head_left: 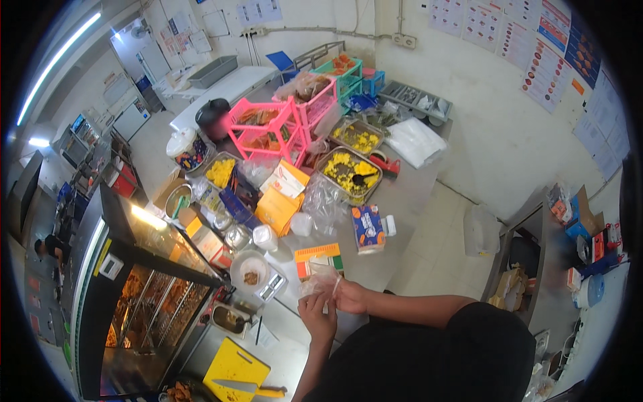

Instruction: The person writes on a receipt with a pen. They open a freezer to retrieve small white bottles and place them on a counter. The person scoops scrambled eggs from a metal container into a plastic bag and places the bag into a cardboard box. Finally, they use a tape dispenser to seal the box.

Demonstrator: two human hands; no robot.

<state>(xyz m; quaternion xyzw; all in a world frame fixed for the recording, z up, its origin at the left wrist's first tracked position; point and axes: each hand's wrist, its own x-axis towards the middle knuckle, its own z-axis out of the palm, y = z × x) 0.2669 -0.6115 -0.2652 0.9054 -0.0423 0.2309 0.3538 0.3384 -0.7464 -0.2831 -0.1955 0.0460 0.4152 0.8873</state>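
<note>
A thin, clear, crumpled plastic piece (319, 281), a bag or a glove, is between my two hands. My right hand (350, 296) pinches its near end, while my left hand (317, 317) has its fingertips on the lower edge. Behind it lies an orange, white and green carton (317, 257), partly covered by the plastic. To the left, a round bowl (249, 271) with a brown food piece sits on a digital scale (272, 285). A yellow cutting board (236, 369) bears a knife (233, 385) with a yellow handle.
A glass heated cabinet (155, 301) with fried food stands at left. Metal trays of yellow food (349, 173), pink baskets (271, 128), orange paper packets (276, 208) and a tissue pack (367, 228) crowd the steel table. A shelf unit (532, 281) stands at right. Another person (52, 248) is far left.
</note>
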